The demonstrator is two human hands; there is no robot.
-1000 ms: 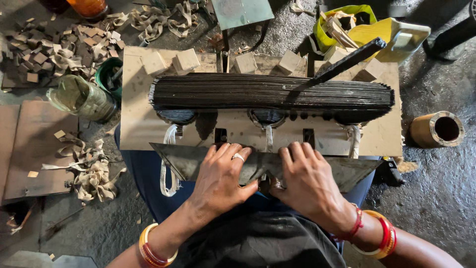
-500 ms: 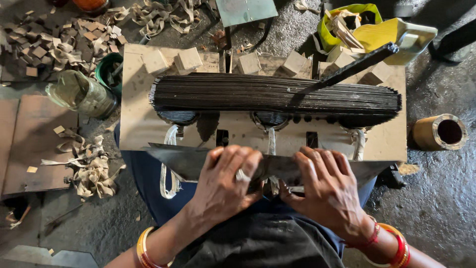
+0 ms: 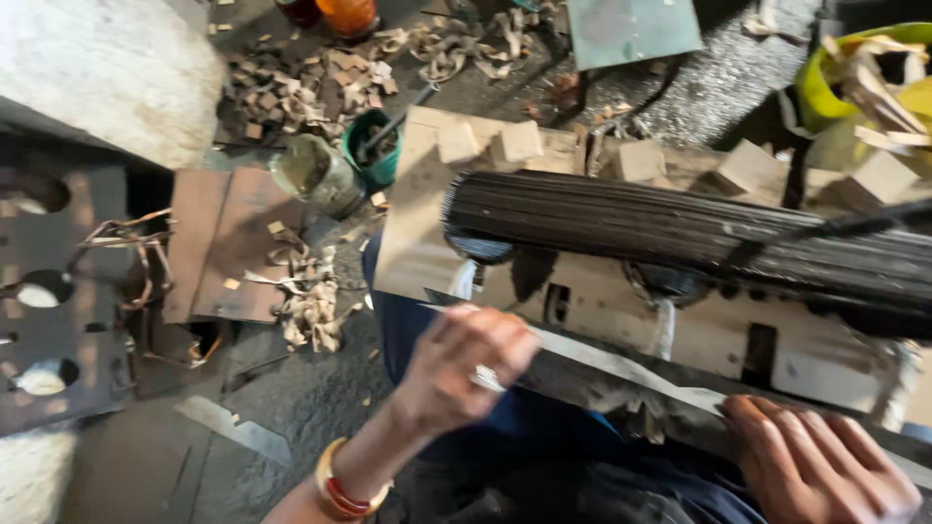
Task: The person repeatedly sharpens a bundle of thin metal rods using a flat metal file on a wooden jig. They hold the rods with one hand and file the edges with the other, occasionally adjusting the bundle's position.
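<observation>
We see the left hand (image 3: pixel 464 364) curled, fingers pinching the blade (image 3: pixel 621 367) near its end; the right hand (image 3: pixel 814 464) lies flat on it, fingers together. A green pot (image 3: pixel 370 167) holds a stick; beside it, a cloudy jar (image 3: pixel 316 175), contents unclear.

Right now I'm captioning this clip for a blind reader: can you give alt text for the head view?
Two bare hands rest on a long metal blade at the near edge of a wooden workbench: the left hand curled on it, the right hand laid flat. A dark bundle of thin rods lies across the bench, with wood scraps littering the floor.
</observation>
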